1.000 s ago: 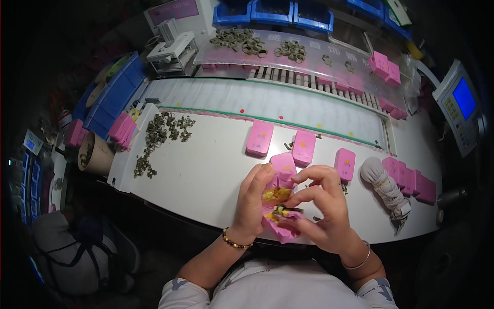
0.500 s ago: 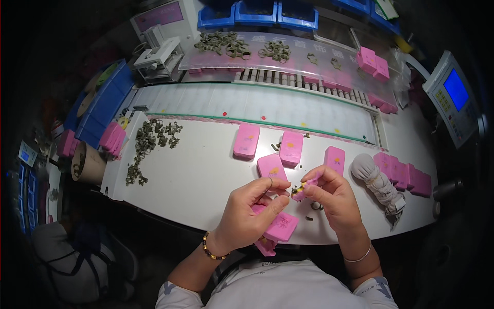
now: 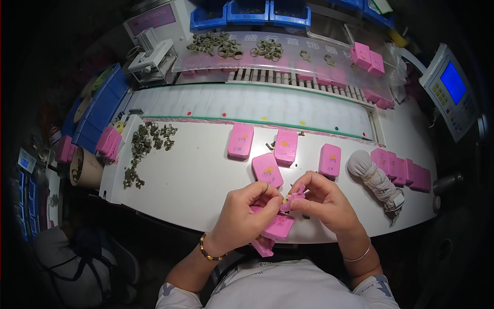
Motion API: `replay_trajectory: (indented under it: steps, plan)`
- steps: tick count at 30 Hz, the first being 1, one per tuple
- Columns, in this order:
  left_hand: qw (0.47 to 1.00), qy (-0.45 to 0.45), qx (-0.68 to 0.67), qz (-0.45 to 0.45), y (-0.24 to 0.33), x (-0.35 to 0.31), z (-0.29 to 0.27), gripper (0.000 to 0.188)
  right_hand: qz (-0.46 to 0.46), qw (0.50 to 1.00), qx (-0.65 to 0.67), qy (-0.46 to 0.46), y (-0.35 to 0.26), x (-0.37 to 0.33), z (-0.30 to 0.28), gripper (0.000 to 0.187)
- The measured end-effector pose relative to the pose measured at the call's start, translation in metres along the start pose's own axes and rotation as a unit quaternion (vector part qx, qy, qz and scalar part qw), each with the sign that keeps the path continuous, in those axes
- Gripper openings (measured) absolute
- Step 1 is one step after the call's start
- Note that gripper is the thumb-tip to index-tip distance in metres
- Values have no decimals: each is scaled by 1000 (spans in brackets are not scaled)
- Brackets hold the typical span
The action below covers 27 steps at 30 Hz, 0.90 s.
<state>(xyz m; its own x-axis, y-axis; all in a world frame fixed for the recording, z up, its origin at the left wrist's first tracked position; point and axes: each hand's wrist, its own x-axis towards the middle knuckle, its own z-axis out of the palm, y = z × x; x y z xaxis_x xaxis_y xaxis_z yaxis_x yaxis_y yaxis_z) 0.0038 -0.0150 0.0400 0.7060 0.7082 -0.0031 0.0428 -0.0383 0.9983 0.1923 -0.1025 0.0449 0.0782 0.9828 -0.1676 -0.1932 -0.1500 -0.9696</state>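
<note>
My right hand [image 3: 327, 203] pinches a small torn piece of pink rubber or wax [image 3: 294, 197] with a yellow spot. Close against that piece, my left hand [image 3: 247, 210] has its thumb and forefinger pressed together. Whatever those left fingertips grip is too small to make out. Under my left hand lies a pink block [image 3: 280, 227], partly covered, with red marks on top. A ragged pink scrap [image 3: 263, 246] sticks out at the table's near edge. Just beyond my hands lies another pink block [image 3: 267, 170] with an orange spot.
More pink blocks [image 3: 241, 140] lie across the white table [image 3: 195, 175]. Dark green ring-shaped pieces [image 3: 146, 147] are heaped at left. A belt [image 3: 247, 103] runs behind. At right are a cloth-wrapped bundle [image 3: 375, 180], a row of pink blocks [image 3: 399, 167] and a blue-screened device [image 3: 450, 90].
My right hand has moved left with the small pink piece, up to my left fingertips. The coloured dots on the belt have shifted left. The whole view has shifted slightly.
</note>
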Motion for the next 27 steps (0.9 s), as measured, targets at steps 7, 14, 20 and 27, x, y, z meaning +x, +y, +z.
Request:
replay_trajectory:
  steps: [7, 14, 20, 27]
  plan:
    - [994, -22, -84, -67, -1, 0, -1, 10, -52, 993, -69, -80, -2, 2, -6, 17]
    - [988, -58, -98, -101, -1, 1, -3, 7, -40, 993, 34, -101, 1, 7, -4, 15]
    - [985, -51, -123, -113, 1, 2, -3, 8, -96, 943, 320, -12, -3, 9, 2, 12]
    - [989, -8, -104, -103, 2, 3, -5, 8, 17, 971, 234, 51, -5, 6, -12, 15]
